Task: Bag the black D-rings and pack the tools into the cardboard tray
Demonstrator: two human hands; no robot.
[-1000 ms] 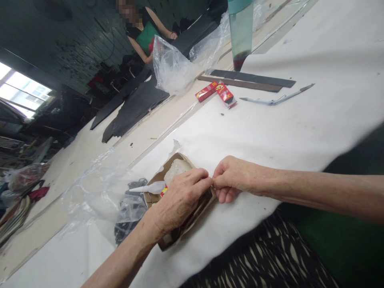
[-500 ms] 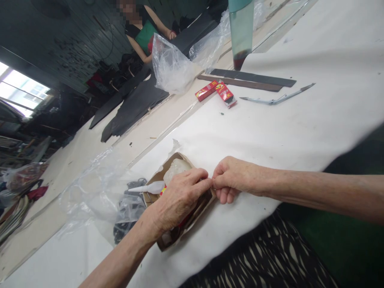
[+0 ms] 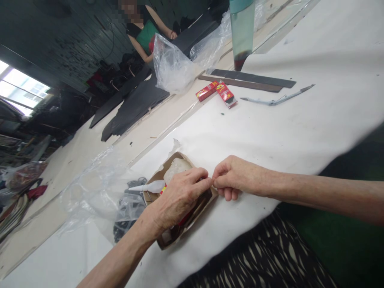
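My left hand (image 3: 183, 194) is over a small cardboard box (image 3: 199, 218), thumb and fingers pinched together at its right side. My right hand (image 3: 229, 178) meets it there, its fingertips pinched and almost touching the left ones. Whatever lies between the fingertips is too small to make out. Inside the box are a whitish translucent lump (image 3: 177, 167) and something red, partly covered by my left hand. A white nozzle-tipped bottle (image 3: 151, 187) sticks out over the box's left edge.
Clear plastic bags (image 3: 90, 192) lie left of the box. Beyond are red small boxes (image 3: 226, 95), dark strips (image 3: 255, 78), a thin pointed tool (image 3: 274, 102) and a tall bottle (image 3: 242, 36). A person (image 3: 150, 32) sits across the table behind black sheets (image 3: 135, 108).
Both hands stay pinched at nearly the same spot. The fingers of my right hand have curled up slightly, and its forearm has shifted a little.
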